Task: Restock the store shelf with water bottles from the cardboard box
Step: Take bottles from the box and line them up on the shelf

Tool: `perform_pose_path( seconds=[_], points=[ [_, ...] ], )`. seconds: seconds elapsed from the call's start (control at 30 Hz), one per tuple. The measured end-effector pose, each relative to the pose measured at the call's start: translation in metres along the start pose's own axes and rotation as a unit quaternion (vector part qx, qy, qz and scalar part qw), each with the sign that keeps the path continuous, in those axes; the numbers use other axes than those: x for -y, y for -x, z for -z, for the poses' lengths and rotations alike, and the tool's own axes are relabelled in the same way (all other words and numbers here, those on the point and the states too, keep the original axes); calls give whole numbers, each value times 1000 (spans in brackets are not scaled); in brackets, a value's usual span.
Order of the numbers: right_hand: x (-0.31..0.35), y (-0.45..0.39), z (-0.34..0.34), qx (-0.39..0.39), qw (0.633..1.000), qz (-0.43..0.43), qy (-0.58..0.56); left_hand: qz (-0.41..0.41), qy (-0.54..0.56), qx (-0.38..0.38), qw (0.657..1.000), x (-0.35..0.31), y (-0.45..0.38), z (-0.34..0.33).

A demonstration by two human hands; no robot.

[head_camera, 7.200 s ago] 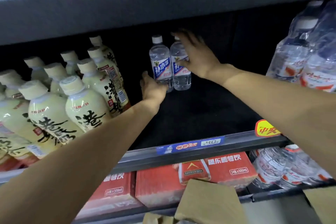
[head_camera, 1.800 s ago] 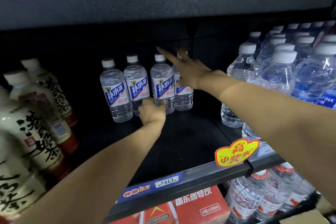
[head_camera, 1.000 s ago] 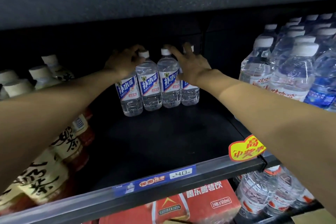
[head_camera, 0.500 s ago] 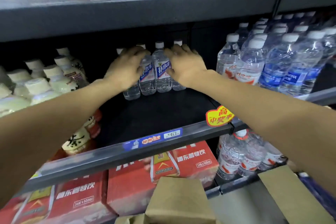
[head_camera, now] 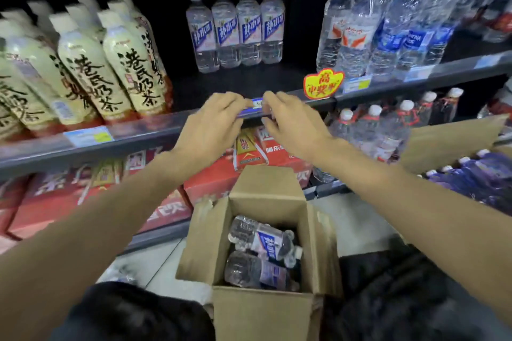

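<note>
Head view shows the dark metal store shelf [head_camera: 249, 83] with four clear blue-labelled water bottles [head_camera: 235, 28] standing in a row at its back, cream milk-tea bottles [head_camera: 110, 63] to their left. Below, the open brown cardboard box [head_camera: 260, 310] on the floor holds more such bottles lying down. Both the left hand [head_camera: 213, 124] and right hand [head_camera: 293, 124] hover empty before the shelf edge, fingers loosely bent.

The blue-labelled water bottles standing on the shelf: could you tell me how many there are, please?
4, upright in one row at the back of the shelf: bottles and. More lie in the cardboard box.
</note>
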State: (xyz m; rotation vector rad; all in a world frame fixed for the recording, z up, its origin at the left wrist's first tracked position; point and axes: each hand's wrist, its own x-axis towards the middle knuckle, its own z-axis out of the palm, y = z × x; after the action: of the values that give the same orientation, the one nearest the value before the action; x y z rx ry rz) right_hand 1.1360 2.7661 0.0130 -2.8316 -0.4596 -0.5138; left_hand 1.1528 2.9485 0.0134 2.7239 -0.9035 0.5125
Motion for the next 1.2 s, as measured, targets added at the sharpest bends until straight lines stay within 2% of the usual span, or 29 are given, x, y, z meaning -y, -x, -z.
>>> perform_pose_path(
  seconds=[0.23, 0.37, 0.43, 0.53, 0.7, 0.93, 1.2],
  points=[
    [4, 84, -47, 92, 995, -25, -13, 33, 31, 140, 989, -14, 87, -54],
    [15, 131, -86, 183, 983, -28, -6, 56, 24, 227, 972, -20, 127, -94],
    [20, 155, -107, 247, 968, -38, 9, 41, -2, 273, 961, -21, 140, -113],
    [28, 182, -140, 339, 939, -46, 21, 38, 31, 336, 941, -22, 152, -139],
    [35, 194, -180, 454, 889, -51, 45, -16, -11, 363, 931, -19, 154, -177],
    [37, 179, -203, 462, 886, -27, 26, -77, -71, 373, 922, -18, 139, -218],
    [40, 173, -210, 471, 880, 13, 58, -81, -76, 409, 906, -21, 123, -247]
  ],
)
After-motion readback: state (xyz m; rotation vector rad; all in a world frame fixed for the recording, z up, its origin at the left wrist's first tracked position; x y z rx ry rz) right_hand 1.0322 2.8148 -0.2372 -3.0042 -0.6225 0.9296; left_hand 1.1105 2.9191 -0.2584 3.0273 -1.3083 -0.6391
